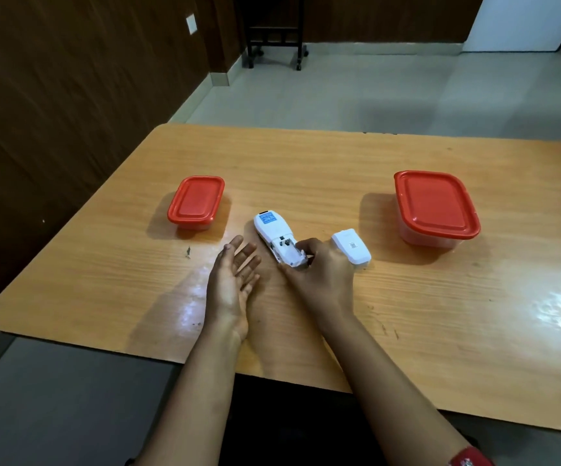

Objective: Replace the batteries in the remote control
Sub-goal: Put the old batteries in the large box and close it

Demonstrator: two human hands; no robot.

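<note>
Remote (270, 231) gripped by right hand (323, 277); left hand (232, 280) lies palm-up.

Back of remote control (274, 235): blue label (267, 217) with pale print, too small to read. Loose battery cover (356, 255) on worktop (306, 169): small dark square code mark (353, 245), pattern not legible. No word, brand or number can be read on either item.

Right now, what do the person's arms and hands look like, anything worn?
Left hand and right hand bare, no gloves or rings. Forearms bare, no sleeves. Red fabric with pale markings on the right arm at the frame's bottom edge; sleeve or band, cannot tell.
</note>
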